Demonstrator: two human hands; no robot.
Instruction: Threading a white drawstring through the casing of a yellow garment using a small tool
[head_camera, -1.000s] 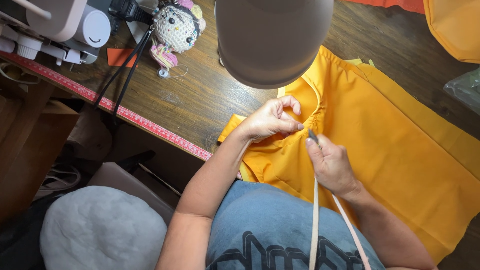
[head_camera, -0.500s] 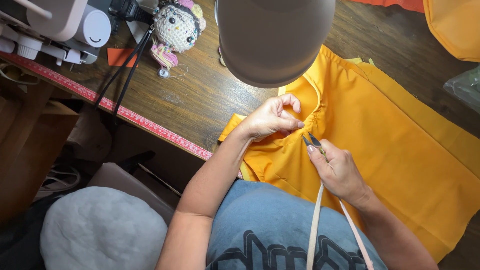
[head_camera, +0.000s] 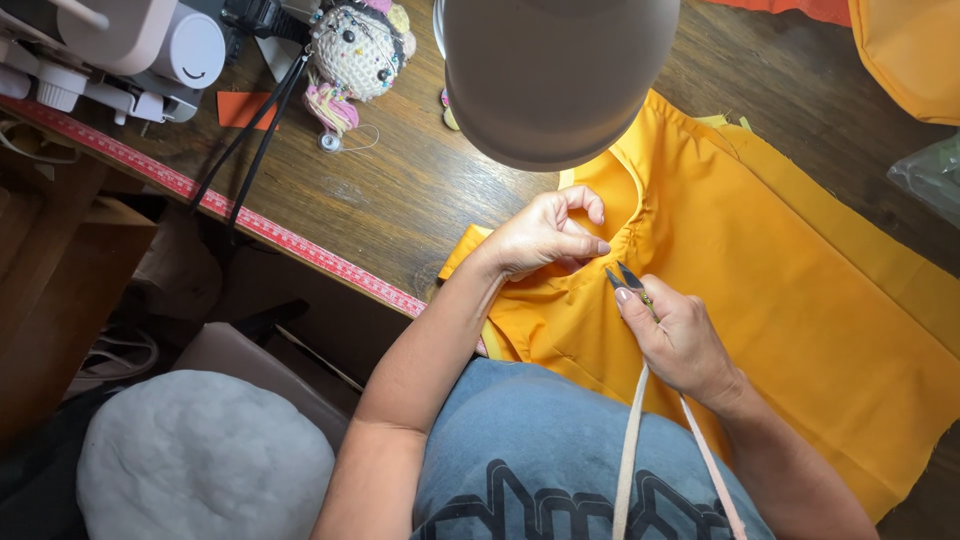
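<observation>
The left hand (head_camera: 545, 235) pinched the orange fabric (head_camera: 760, 280) at its gathered edge, centre table, while the right hand (head_camera: 680, 340), at five o'clock from it, gripped small thread snips (head_camera: 625, 280), blades parted—trimming seemed underway, demanding a careful cut clear of the cloth.

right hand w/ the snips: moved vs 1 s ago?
Yes. The right hand with the thread snips has drawn back from the left hand, toward the body.

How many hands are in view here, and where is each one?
2. The left hand pinches the orange fabric near its gathered edge; the right hand holds small thread snips just beside it. No other hands show.
</observation>
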